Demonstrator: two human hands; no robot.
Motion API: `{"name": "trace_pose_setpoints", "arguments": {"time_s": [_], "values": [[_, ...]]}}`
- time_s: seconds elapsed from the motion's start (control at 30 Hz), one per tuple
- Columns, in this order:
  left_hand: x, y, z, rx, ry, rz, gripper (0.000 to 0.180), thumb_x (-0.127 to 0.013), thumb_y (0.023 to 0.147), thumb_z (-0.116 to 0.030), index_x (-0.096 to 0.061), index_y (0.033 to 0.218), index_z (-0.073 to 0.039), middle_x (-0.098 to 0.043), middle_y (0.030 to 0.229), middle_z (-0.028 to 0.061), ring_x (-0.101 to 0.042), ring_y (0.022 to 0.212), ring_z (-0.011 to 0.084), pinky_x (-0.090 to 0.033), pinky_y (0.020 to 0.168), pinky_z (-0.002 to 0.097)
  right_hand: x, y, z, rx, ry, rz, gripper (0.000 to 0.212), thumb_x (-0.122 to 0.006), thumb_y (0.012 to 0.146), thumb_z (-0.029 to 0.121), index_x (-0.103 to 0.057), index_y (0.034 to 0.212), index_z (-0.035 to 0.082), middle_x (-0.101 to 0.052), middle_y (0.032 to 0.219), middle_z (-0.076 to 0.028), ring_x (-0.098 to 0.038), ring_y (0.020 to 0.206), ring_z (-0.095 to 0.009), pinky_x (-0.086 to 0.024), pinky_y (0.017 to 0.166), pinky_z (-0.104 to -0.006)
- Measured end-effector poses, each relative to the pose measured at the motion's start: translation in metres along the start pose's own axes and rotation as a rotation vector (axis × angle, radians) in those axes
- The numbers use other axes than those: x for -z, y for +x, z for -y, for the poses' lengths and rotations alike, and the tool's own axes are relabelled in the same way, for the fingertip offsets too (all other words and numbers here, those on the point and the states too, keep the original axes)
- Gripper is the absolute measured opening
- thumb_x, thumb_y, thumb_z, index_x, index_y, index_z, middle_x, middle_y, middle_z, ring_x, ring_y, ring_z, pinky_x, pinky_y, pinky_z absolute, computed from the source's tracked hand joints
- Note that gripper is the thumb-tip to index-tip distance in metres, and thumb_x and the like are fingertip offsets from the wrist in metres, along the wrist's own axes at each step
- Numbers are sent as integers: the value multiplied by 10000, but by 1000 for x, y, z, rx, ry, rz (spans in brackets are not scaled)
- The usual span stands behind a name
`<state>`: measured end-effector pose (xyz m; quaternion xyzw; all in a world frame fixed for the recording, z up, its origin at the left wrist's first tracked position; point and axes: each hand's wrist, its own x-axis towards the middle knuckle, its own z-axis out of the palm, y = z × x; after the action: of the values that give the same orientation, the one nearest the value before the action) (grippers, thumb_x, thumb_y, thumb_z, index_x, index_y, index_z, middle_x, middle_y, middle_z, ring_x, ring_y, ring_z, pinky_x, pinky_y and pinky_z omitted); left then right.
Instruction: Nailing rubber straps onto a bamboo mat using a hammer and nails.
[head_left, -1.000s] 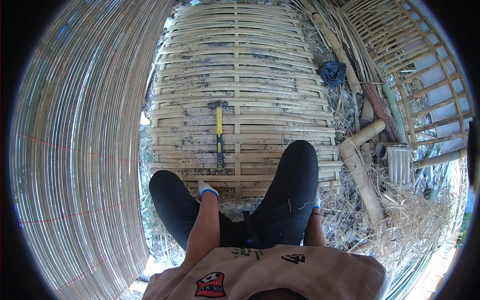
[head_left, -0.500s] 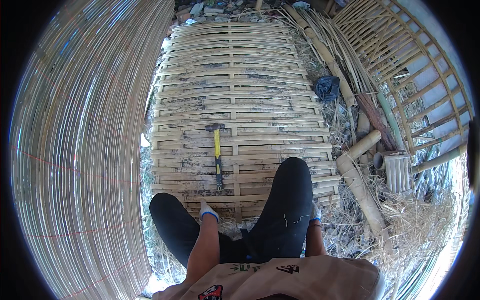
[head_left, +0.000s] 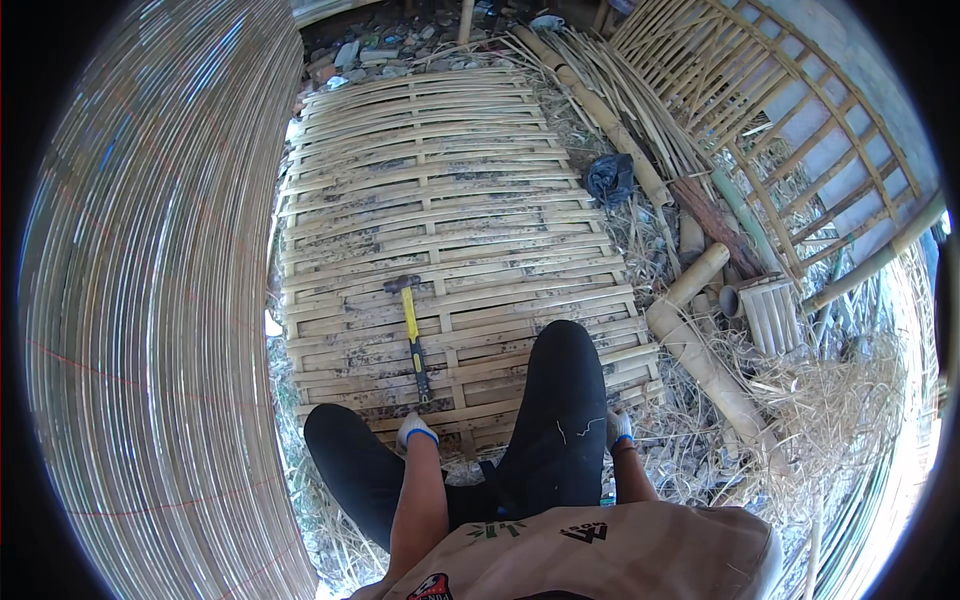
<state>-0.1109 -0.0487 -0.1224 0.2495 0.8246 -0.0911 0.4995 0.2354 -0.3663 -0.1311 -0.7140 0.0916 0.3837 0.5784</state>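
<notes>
A woven panel of split bamboo strips (head_left: 520, 270) lies in front of me, its near end between my knees. On it rests a hammer (head_left: 412, 335) with a dark head and a yellow and black handle, touched by neither hand. My left hand (head_left: 414, 428), in a white glove with a blue cuff, is at the panel's near edge, just below the hammer's handle end. My right hand (head_left: 619, 428), gloved alike, is beside my right knee near the panel's near right corner. The fingers of both are too small or hidden to make out their grip.
A tall screen of thin slats (head_left: 160, 320) stands along the left. On the right are thick bamboo poles (head_left: 705, 360), a black plastic bag (head_left: 609, 180), a bamboo lattice frame (head_left: 780, 200) and dry straw (head_left: 830, 400). Rubble (head_left: 380, 50) lies beyond the panel.
The view has turned, so the panel and hammer appear farther left and tilted. More of my right hand shows beside the knee. The hammer keeps its place on the panel.
</notes>
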Motion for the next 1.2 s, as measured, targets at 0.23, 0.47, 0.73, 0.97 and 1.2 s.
{"name": "trace_pose_setpoints", "arguments": {"time_s": [0.23, 0.47, 0.73, 0.97, 1.2], "values": [[-25, -141, -49, -121, -655, -24, 655, -751, 788, -420, -557, 1240, 13, -590, 1252, 182, -591, 1085, 290, -523, 835, 430, 107, 23, -59, 338, -365, -325, 550, -693, 837, 347, -555, 1250, 10, -658, 1151, -229, -618, 1091, -373, -473, 932, -404], [-40, -135, -50, -250, -485, -343, 687, -797, 735, -399, -543, 1221, 15, -621, 1137, 252, -621, 1009, 361, -520, 862, 451, 24, -65, 17, 310, -680, -389, 556, -705, 834, 339, -539, 1278, 51, -656, 1134, -242, -640, 1035, -394, -498, 900, -427], [-60, -118, -64, -914, -215, -504, 924, -804, 740, -361, -324, 1454, -27, -329, 1455, 331, -364, 1337, 461, -372, 1072, 502, 17, -91, 32, 458, -599, -355, 458, -682, 861, 231, -554, 1273, 76, -678, 1122, -162, -672, 939, -300, -518, 849, -387], [-58, -141, -73, -829, 318, -482, 979, -769, 757, -465, -252, 1518, -130, -214, 1535, 292, -243, 1357, 565, -324, 1061, 609, 11, -110, 67, 536, -532, -311, 324, -605, 924, 311, -667, 953, -6, -684, 810, -167, -650, 720, -244, -493, 684, -389], [-53, -153, -77, -769, 496, -449, 1119, -779, 742, -476, -84, 1545, -123, -169, 1556, 279, -197, 1372, 574, -258, 1091, 634, 6, -126, 105, 354, -638, -349, 489, -515, 966, 418, -641, 789, -20, -646, 667, -170, -637, 638, -295, -468, 638, -422]]}}
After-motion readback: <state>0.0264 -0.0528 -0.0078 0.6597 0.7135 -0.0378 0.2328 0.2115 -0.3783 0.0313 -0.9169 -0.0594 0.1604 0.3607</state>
